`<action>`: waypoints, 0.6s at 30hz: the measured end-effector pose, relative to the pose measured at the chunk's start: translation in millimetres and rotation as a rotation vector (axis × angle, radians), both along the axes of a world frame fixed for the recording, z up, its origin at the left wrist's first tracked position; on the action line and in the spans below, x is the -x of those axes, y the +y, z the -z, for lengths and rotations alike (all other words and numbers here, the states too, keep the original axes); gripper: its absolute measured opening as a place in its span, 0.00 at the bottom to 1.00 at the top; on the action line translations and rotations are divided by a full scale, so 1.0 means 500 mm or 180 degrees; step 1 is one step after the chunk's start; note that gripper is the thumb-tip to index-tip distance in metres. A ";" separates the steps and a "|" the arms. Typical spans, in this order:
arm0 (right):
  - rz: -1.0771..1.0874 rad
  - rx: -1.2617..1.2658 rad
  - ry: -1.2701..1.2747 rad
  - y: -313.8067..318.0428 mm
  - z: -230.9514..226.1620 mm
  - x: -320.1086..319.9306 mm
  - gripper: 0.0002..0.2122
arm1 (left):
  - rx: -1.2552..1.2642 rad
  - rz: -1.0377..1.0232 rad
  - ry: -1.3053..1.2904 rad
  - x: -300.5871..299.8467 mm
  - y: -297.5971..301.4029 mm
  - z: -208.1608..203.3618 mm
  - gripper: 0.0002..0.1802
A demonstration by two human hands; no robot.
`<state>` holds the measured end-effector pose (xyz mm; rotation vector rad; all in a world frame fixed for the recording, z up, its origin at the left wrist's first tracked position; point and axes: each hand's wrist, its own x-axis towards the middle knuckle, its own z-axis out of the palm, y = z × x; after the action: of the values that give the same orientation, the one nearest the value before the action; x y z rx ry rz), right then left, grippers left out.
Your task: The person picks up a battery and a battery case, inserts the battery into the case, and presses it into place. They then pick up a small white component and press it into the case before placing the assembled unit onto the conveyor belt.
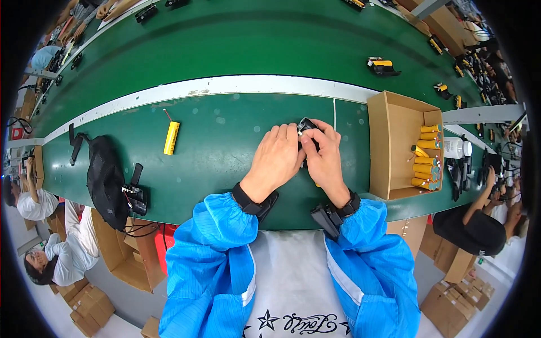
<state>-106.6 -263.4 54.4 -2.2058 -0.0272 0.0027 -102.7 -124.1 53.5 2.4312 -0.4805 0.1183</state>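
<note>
Both hands together over the worktop, right of its middle, between the near edge and the far edge. My right hand pinches a small black part between thumb and fingers. My left hand is curled in against it, back upward; its fingertips are hidden, so I cannot tell whether it grips. Much of the part is covered; a sliver of yellow shows below the right hand, source unclear.

Step in hand, my judgement: close fingertip work on the part. Next move calls for a steady hold and a clear sight of the covered side.

Left of the hands, toward the far edge: a yellow cell, lone, wire at its upper end. Nearer the left end: a black bag, a black unit just beside it, by the near edge. Toward the right end: an open carton with yellow cells along its right side; white bottle just beyond. Past the far edge, a white rail.
</note>
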 end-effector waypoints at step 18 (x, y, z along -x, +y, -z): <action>0.0077 -0.0233 0.0631 0.003 -0.016 -0.044 0.03 | -0.0499 -0.0038 -0.0156 0.005 -0.011 0.001 0.16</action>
<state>-84.6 -261.8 62.2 -2.1231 0.1081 0.2035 -105.2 -129.7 53.2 2.5900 -0.5144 0.1507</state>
